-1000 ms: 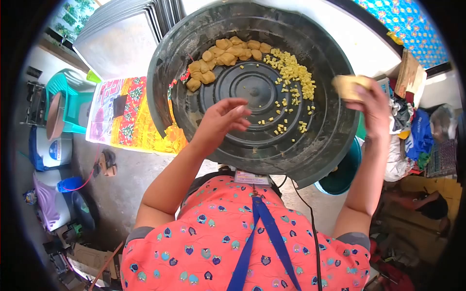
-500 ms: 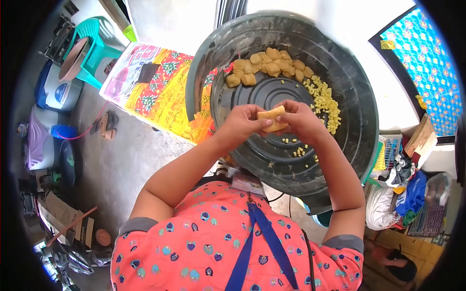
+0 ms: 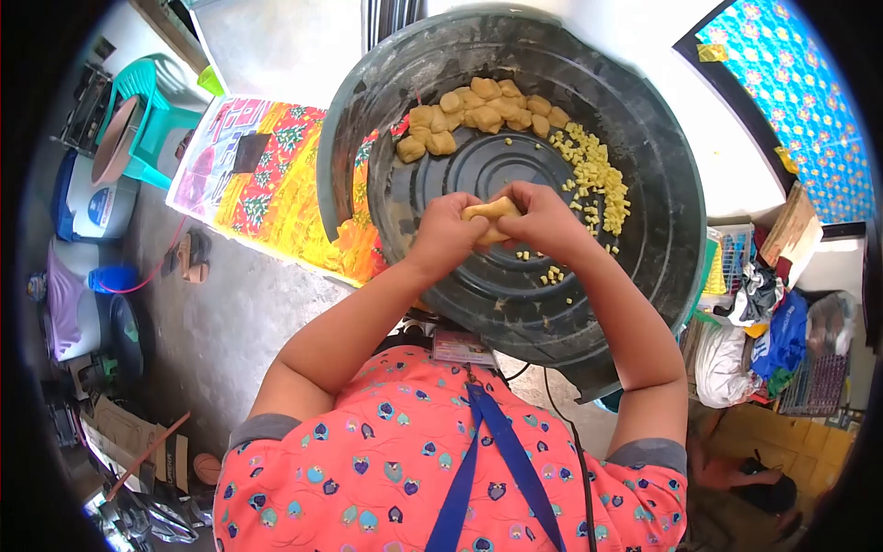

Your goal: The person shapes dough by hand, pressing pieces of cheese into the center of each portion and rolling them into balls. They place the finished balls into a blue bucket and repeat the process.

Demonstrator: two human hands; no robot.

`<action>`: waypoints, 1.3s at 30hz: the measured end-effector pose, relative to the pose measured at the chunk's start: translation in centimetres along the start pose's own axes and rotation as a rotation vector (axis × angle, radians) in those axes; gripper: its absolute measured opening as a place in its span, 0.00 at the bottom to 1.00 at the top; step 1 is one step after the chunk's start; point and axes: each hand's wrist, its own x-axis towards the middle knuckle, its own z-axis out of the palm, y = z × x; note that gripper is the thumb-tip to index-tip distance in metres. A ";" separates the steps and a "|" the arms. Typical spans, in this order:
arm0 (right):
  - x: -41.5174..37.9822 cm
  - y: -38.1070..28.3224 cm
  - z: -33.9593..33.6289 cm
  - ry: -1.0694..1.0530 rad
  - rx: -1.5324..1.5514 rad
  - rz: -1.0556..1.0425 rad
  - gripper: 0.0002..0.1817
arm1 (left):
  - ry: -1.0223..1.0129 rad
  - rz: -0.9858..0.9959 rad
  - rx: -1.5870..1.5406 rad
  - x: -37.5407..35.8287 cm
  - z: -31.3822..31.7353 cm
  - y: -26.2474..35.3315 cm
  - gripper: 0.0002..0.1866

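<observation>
A pale tan piece of dough (image 3: pixel 493 212) is pinched between both hands over a large dark round basin (image 3: pixel 644 276). My left hand (image 3: pixel 447 232) grips its left end, thumb toward me. On the other end, my right hand (image 3: pixel 544 221) has its fingers and thumb closed. Several lumps of similar dough (image 3: pixel 487 109) sit in a cluster at the basin's far side. Small yellow cubes (image 3: pixel 598 175) lie piled to the right of them, and a few loose cubes (image 3: pixel 552 275) are scattered below my hands.
Left of the basin stretches a table with a bright patterned cover (image 3: pixel 285 202). A teal plastic chair (image 3: pixel 147 129) stands farther left. Bags and cloths (image 3: pixel 777 345) are heaped at the right, near a wire basket (image 3: pixel 731 258). Another person (image 3: pixel 763 483) is partly visible at lower right.
The view has shifted, so the basin and table sit a little farther left and most things higher. Both hands still hold the dough, whose upper edge now looks more curved.
</observation>
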 end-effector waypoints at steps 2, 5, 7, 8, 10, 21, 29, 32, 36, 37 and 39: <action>0.0 0.0 -0.4 -0.043 0.089 0.016 0.14 | -0.040 -0.040 -0.088 -0.1 -0.4 -0.2 0.11; 0.1 0.0 -0.6 -0.084 0.135 0.022 0.15 | -0.068 -0.071 -0.164 -0.4 -0.6 -0.2 0.11; 0.1 -0.1 -0.7 -0.093 0.147 0.020 0.15 | -0.066 -0.066 -0.238 -0.5 -0.6 -0.3 0.11; 0.0 -0.2 -0.8 -0.092 0.158 0.015 0.15 | -0.067 -0.061 -0.273 -0.5 -0.5 -0.2 0.10; -0.1 -0.7 -0.9 -0.109 0.186 0.002 0.15 | -0.072 -0.077 -0.322 -0.5 -0.7 0.4 0.10; 0.0 -0.1 -1.5 -0.202 0.432 0.015 0.23 | 0.036 0.001 -0.163 0.3 -1.4 -0.3 0.09; 0.5 -0.4 -0.5 -0.082 0.184 -0.056 0.20 | 0.065 0.017 -0.101 1.1 -1.6 -0.9 0.09; 0.6 0.0 -0.7 -0.029 0.155 -0.023 0.18 | 0.006 -0.015 -0.235 0.7 -1.3 -0.9 0.08; 0.9 1.0 -1.2 -0.022 0.186 0.003 0.16 | -0.043 -0.090 -0.319 0.4 -1.7 -0.6 0.09; 0.9 1.1 -1.2 -0.027 0.179 0.011 0.16 | -0.060 -0.096 -0.321 0.3 -1.8 -0.5 0.09; 1.0 1.2 -1.2 -0.039 0.164 0.027 0.15 | -0.101 -0.117 -0.325 0.1 -1.9 -0.3 0.11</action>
